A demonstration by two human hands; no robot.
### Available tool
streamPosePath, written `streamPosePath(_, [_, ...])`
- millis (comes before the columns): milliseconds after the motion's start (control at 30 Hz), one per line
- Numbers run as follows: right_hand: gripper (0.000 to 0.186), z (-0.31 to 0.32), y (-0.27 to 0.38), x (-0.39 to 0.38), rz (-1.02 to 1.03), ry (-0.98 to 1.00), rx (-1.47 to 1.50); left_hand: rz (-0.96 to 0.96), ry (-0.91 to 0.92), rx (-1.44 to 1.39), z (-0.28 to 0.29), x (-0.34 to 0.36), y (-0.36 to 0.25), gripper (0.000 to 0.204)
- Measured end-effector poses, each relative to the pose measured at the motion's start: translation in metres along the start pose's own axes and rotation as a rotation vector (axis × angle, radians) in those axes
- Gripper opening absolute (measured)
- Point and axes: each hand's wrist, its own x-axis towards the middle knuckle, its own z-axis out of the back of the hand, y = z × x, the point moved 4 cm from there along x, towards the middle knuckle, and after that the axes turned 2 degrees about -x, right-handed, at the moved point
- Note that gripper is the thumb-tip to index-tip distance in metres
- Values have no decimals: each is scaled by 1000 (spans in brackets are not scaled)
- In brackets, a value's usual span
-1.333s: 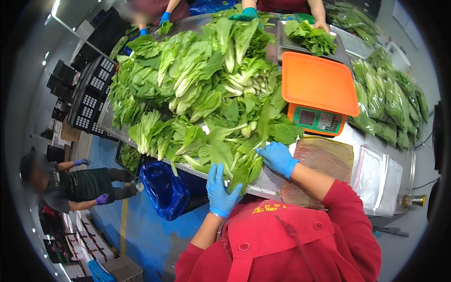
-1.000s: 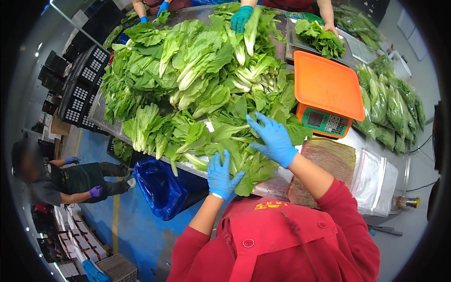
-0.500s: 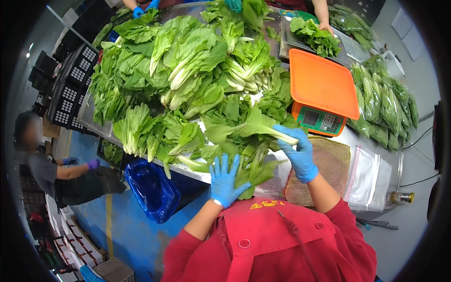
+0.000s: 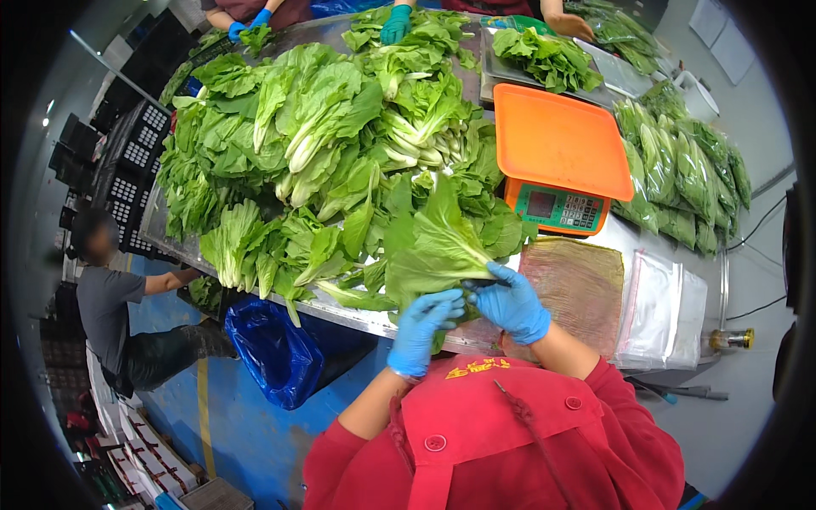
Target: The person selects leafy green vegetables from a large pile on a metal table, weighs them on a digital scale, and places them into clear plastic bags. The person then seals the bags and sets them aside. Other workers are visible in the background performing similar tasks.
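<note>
My right hand [image 4: 512, 302] in a blue glove grips the pale stem of a leafy green [image 4: 433, 251], its broad leaves fanned away from me over the table's near edge. My left hand [image 4: 427, 327], also blue-gloved, has its fingers curled at the stem's lower end, close beside my right fingers; part of what they hold is hidden. A large pile of leafy greens [image 4: 306, 127] spreads beyond them. To the right stands an orange scale [image 4: 561, 136], with a mesh sheet [image 4: 574, 289] and clear plastic bags [image 4: 659, 310] in front of it.
Bagged greens [image 4: 680, 170] lie at the far right. Two co-workers' gloved hands [image 4: 394, 25] [image 4: 240, 30] work across the table, near a second scale [image 4: 506, 72]. A blue-lined bin [image 4: 272, 348] stands below the left edge. A co-worker [image 4: 119, 297] bends beside black crates [image 4: 136, 161].
My right hand has lifted a leafy green and drawn it nearer. My left hand has gone from spread to curled at its stem. The co-worker at left has bent toward a low crate.
</note>
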Motion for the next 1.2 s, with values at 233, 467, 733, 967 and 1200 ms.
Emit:
streamPosePath(233, [50, -2, -35, -23, -274, 122, -399, -67, 151, 179, -21, 4, 16, 45])
streamPosePath(467, [47, -39, 9, -31, 676, -112, -2332, -158, -349, -87, 19, 7, 20, 20])
streamPosePath(733, [38, 21, 45, -10, 368, -433, -1596, -26, -307, 95, 18, 7, 8, 21])
streamPosePath(967, [30, 14, 18, -28, 22, -219, -600, 76, -247, 137, 6, 19, 19, 25])
streamPosePath(1200, [37, -4, -15, -30, 163, -270, -858, 91, 59, -430, 1, 24, 45, 33])
